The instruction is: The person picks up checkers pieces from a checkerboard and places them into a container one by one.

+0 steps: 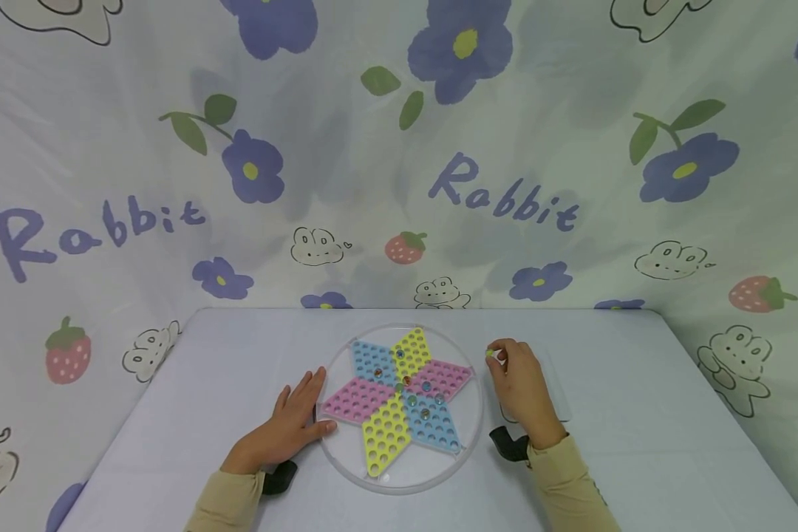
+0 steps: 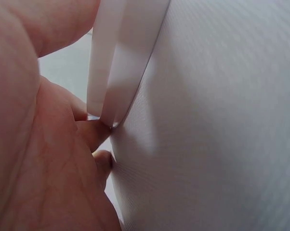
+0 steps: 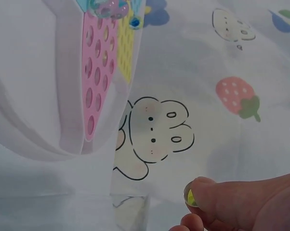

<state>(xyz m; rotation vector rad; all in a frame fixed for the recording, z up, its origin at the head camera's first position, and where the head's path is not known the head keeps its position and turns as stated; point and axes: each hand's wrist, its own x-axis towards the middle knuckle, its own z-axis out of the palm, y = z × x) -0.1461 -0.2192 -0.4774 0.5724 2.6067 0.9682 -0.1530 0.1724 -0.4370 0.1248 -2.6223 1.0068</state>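
A round Chinese checkers board (image 1: 335, 451) with a pink, blue and yellow star lies flat on the table. Several glass marbles (image 1: 425, 414) sit in its holes, mostly around the centre and on the right-hand blue point. My left hand (image 1: 289, 421) rests at the board's left rim, thumb and fingers spread; the left wrist view shows fingertips touching the rim (image 2: 99, 62) from below. To the right of the board, my right hand (image 1: 522, 384) pinches a clear marble (image 3: 189, 195) with a yellow-green core between thumb and fingertips, raised above the table.
Beneath my right hand lies a clear, shallow tray (image 1: 558, 391), partly covered by the hand. The white table (image 1: 239, 340) ends at a printed cloth backdrop (image 1: 346, 185). Black wrist mounts (image 1: 508, 445) stick out from both sleeves near the board's front.
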